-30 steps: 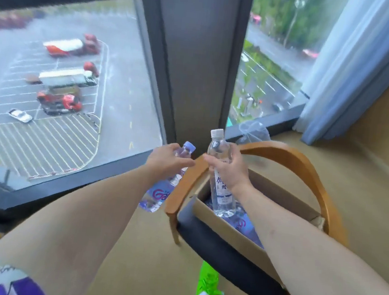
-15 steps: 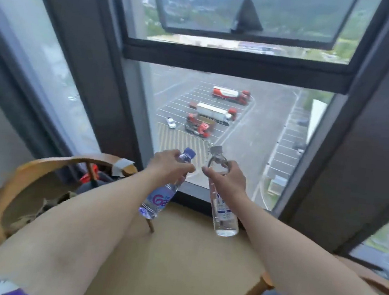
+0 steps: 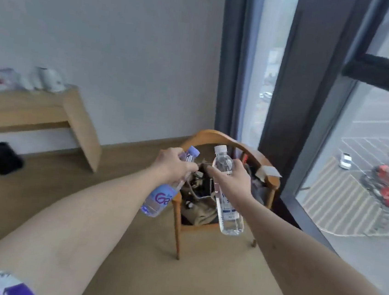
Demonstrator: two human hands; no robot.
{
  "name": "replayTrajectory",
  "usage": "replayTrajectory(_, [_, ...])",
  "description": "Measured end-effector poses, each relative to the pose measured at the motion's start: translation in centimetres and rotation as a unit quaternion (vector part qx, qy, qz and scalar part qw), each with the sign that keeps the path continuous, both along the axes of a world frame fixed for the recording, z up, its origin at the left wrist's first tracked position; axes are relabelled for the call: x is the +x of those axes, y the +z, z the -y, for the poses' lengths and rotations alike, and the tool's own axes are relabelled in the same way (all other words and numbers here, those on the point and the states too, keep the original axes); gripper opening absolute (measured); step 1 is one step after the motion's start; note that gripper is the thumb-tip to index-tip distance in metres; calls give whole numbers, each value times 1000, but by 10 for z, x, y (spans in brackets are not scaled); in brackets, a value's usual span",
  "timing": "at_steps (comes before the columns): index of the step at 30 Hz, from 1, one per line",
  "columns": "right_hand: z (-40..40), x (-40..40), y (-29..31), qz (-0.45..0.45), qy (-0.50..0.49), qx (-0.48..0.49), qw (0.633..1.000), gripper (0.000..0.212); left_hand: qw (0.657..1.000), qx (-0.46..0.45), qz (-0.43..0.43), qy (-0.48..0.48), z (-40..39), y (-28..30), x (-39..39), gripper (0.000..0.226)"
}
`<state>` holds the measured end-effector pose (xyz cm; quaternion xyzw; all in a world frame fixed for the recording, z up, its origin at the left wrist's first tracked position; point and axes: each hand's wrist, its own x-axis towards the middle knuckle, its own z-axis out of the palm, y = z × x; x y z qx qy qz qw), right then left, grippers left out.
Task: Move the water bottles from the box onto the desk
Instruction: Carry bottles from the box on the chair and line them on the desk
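My left hand (image 3: 173,165) grips the neck of a clear water bottle with a purple cap and a blue-pink label (image 3: 159,199), which hangs tilted down to the left. My right hand (image 3: 232,177) grips the upper part of a taller clear bottle with a white cap and a white-blue label (image 3: 229,208). Both bottles are held in the air in front of me, close together. A light wooden desk (image 3: 37,106) stands against the wall at the far left. The box is out of view.
A wooden chair (image 3: 227,146) piled with clothes and bags stands right behind the bottles, beside a tall window (image 3: 359,164). On the desk sit a white kettle (image 3: 49,79) and some white items. A black object (image 3: 0,157) lies on the floor under the desk.
My view has swung left from the window to the room's corner, so the desk and a second chair now show. Both hands carry the same bottles, held the same way.
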<state>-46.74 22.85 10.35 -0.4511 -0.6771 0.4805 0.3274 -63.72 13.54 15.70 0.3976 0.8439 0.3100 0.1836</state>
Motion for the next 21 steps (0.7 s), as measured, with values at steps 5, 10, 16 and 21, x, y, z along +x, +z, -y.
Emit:
replayTrajectory(5, [58,-106,8,3,133,-17,991,61,991,-12,-4,134,90,7,-75,45])
replayTrajectory(10, [127,-205,18,13,228,-11,974,50,972,37,31,232,182,3,-150,41])
replayTrajectory(16, [212,-333,27,3,315,28,949,47,953,63,24,295,277,2,-255,38])
replayTrajectory(21, [271,-426,39,-17,350,28,936,44,941,74,25,330,342,6,-337,47])
